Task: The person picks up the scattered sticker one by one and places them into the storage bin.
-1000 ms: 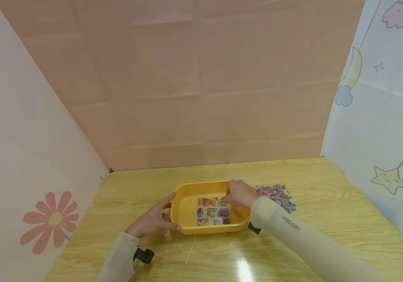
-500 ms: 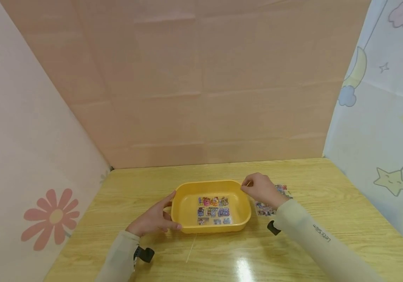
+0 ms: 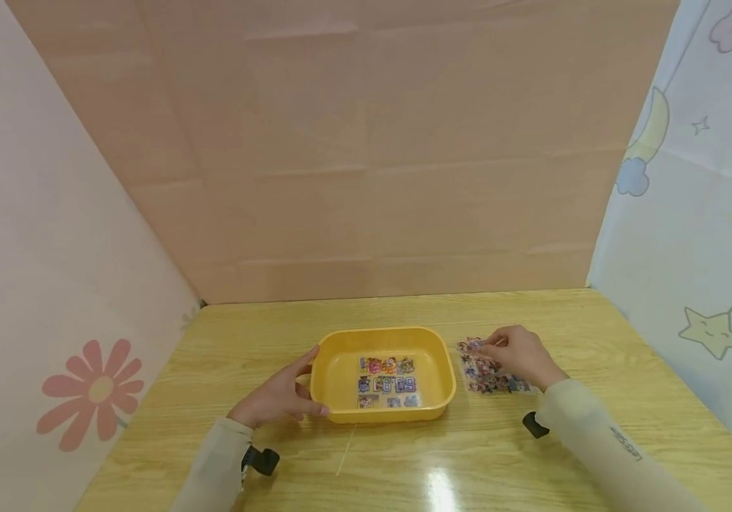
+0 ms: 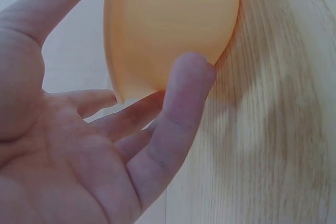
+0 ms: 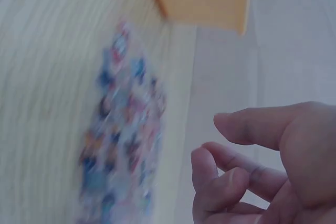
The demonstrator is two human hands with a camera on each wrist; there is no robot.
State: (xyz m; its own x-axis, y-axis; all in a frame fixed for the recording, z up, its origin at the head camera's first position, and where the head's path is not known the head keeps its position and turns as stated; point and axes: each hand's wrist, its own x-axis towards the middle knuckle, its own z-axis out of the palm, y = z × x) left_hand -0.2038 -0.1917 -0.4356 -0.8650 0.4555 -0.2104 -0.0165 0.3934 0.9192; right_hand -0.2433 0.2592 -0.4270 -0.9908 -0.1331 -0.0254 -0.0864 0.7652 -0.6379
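Note:
My left hand (image 3: 281,393) holds the left end of a yellow tray (image 3: 335,363), fingers spread around its wall. In the left wrist view, one fingertip overlaps the side of the tray (image 4: 168,30). Small, colourful printed pieces (image 3: 389,365) lie in rows on the tray floor. My right hand (image 3: 522,355) hovers over a heap of similar printed pieces (image 3: 484,373) to the right of the tray. A gap shows between its thumb and bent fingers in the right wrist view, with nothing in it. The heap (image 5: 123,135) looks blurred there.
A wooden table (image 3: 263,323) bears everything. A thin pale strip (image 3: 345,450) lies in front of the tray. A plain pinkish-brown backdrop (image 3: 366,156) stands behind, with patterned panels (image 3: 692,235) at the sides.
My right hand has moved from inside the tray, past its right rim, to the heap on the right. The left hand and the tray stay put.

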